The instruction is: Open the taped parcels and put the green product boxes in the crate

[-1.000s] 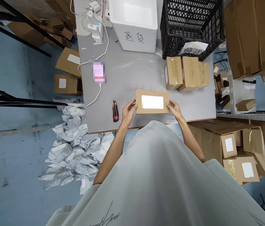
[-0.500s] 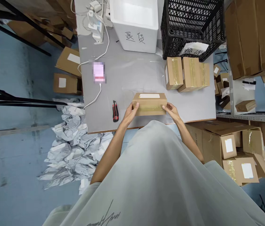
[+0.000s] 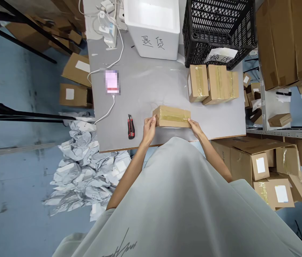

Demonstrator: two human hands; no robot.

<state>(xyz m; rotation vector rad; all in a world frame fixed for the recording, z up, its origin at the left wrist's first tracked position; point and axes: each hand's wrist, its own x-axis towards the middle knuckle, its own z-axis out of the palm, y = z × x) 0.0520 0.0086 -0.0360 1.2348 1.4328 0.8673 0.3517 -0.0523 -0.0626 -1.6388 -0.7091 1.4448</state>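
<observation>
Between my two hands is a small cardboard box (image 3: 174,116) with a strip of clear yellowish tape along its upper side, near the table's front edge. My left hand (image 3: 149,129) grips its left end, thumb against the cardboard. At the right end, the fingers of my right hand (image 3: 194,126) pinch the corner. A sliver of the white label shows low on the side facing me. To the left of the box lies a red and black box cutter (image 3: 130,127) on the grey table (image 3: 151,85).
Several taped boxes (image 3: 199,82) stand at the table's right, before a black plastic crate (image 3: 220,32). A white bin (image 3: 153,39) is at the back. A cable runs to a blurred pink device (image 3: 112,82). Grey mailing bags (image 3: 86,167) heap on the left floor; open cartons (image 3: 258,150) sit right.
The box has been rolled between my hands: its white label was on top and now faces me, while the taped side has come up. My left hand has shifted slightly.
</observation>
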